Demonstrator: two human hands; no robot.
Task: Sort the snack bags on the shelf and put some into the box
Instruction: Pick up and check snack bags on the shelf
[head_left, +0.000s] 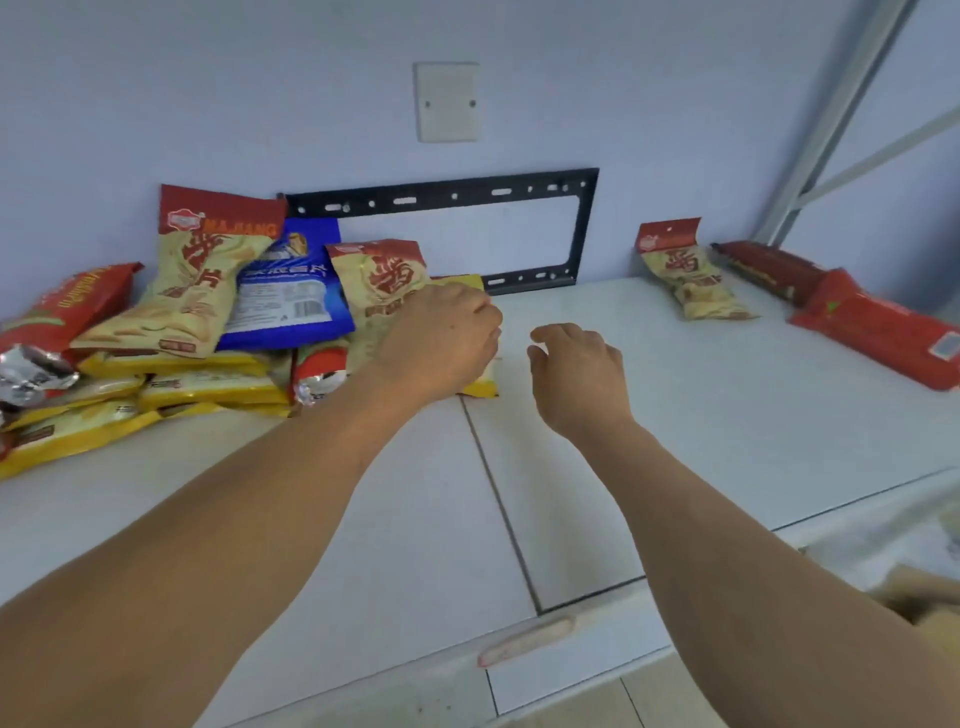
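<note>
A pile of snack bags lies at the left of the white shelf top (675, 415): cream-and-red chip bags (197, 280), a blue bag (291, 291), yellow bags (208, 387) and a red bag (72, 301). My left hand (441, 343) grips the right edge of a cream-and-red chip bag (384, 280) at the pile's right end, with a yellow bag (480, 387) beneath it. My right hand (576, 374) hovers just to the right, fingers loosely curled, holding nothing. A corner of the cardboard box (924, 597) shows at the lower right.
At the back right lie one small cream-and-red bag (685, 275) and two long red bags (878, 332). A black metal bracket (582, 228) and a white wall plate (447, 101) are on the wall behind. A drawer handle (524, 639) sits below the front edge.
</note>
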